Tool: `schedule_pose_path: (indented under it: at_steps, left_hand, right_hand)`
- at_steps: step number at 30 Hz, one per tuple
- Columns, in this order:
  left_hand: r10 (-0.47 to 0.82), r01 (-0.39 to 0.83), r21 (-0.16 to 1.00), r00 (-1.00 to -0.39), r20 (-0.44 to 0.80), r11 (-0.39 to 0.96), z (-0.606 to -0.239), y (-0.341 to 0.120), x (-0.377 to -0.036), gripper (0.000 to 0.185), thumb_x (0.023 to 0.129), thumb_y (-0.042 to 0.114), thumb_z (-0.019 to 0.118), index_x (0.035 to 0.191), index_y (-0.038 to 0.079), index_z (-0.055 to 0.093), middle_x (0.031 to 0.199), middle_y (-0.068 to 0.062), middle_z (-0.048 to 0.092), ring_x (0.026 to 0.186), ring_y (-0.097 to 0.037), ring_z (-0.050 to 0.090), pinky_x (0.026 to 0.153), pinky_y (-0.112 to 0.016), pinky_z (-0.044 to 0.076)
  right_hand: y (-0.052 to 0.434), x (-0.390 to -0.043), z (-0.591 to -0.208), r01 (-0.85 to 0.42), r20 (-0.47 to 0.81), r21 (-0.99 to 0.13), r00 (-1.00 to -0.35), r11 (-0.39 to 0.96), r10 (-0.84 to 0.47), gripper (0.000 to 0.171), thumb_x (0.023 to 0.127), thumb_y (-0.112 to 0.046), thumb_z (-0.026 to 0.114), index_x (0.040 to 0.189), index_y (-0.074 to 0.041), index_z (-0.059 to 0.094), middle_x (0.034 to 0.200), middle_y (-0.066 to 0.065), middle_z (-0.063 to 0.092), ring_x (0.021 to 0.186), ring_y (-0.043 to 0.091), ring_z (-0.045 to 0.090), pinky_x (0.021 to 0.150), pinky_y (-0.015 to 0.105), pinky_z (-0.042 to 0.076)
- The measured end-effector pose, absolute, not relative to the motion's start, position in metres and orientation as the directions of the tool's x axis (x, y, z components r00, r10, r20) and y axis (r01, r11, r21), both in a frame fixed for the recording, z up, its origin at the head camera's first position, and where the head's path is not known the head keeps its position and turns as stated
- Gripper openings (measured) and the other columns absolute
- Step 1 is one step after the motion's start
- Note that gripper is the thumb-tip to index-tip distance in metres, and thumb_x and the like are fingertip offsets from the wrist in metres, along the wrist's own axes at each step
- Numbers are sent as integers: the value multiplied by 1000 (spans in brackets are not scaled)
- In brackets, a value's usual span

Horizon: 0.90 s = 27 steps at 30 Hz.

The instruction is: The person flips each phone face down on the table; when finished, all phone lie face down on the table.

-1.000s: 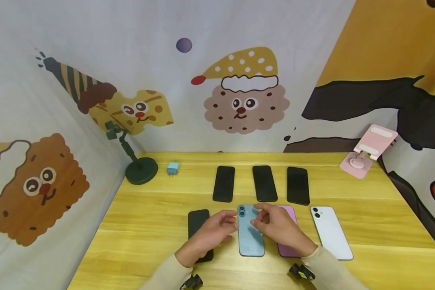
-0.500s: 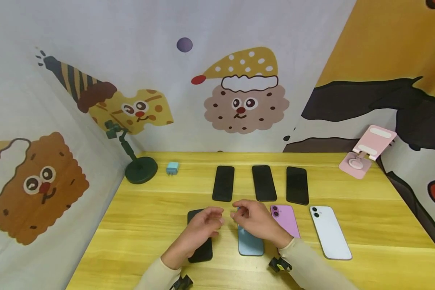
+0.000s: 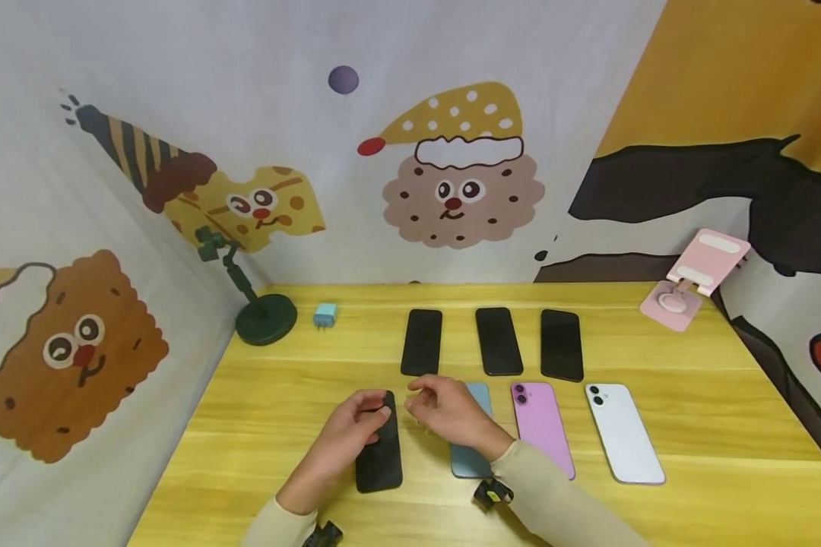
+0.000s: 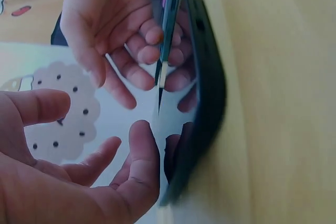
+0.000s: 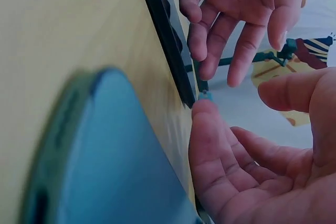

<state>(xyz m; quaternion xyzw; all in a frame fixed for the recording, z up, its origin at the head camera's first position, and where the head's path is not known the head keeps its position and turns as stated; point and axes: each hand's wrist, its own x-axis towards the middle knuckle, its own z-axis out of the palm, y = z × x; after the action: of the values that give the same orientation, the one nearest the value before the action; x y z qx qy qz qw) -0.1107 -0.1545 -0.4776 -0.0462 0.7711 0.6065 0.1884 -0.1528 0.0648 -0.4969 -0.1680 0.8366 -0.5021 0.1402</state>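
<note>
A black smartphone [image 3: 381, 461] lies screen up at the front left of the wooden table. Over its upper part is my left hand [image 3: 345, 429], fingers loosely bent and holding nothing; in the left wrist view a gap shows between the fingers and the phone's glossy screen [image 4: 176, 114]. My right hand [image 3: 451, 414] hovers between that phone and a light blue smartphone [image 3: 470, 460], its fingers relaxed. The forearm and hand hide much of the blue phone's back. A pink smartphone [image 3: 543, 425] and a white one [image 3: 626, 433] lie camera side up to the right.
Three black phones, the left [image 3: 422, 342], the middle [image 3: 499, 342] and the right [image 3: 562, 346], form a back row. A blue charger plug [image 3: 325, 315] and a green stand [image 3: 267, 319] are at back left. At back right stands a pink phone stand [image 3: 698, 273]. Patterned cloth hangs behind.
Both hands have moved left, from around the blue phone to over and beside the front black phone. The pink phone has come into fuller view. The phones keep their places.
</note>
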Motion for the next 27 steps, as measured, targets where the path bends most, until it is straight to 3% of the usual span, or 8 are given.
schedule_pose_path:
  at_steps: [5,10,21,27]
  left_hand:
    - [83,-297,915,-940,-330,273,-479,-171,-109,46,108,26,62,148,4,56,144,-20,58,127,-30,62,92,-46,61]
    - [52,-302,922,-945,-324,243,-485,-182,-108,46,107,21,63,149,4,55,137,-18,57,117,-28,63,85,-38,58]
    - [55,-410,896,-904,-424,173,-482,-192,-109,48,107,25,63,148,1,53,133,-19,61,107,-28,64,80,-40,61]
    - [73,-433,885,-890,-449,171,-479,-199,-106,53,108,31,61,150,1,51,143,-24,56,119,-33,64,91,-46,62]
  right_hand:
    - [54,-152,-499,-105,-101,-901,-892,420,-441,42,103,-27,68,136,-1,66,98,2,75,77,19,73,63,32,56]
    - [48,-151,-500,-50,-135,-925,-884,377,-447,48,103,-31,68,140,-1,62,105,4,74,80,19,74,66,32,59]
    - [48,-148,-496,114,-215,-965,-855,235,-471,52,102,-30,71,142,1,58,116,15,73,90,25,76,79,40,65]
    - [46,-141,-495,120,-228,-963,-844,242,-485,47,103,-27,70,140,-1,60,119,13,73,94,26,76,78,38,64]
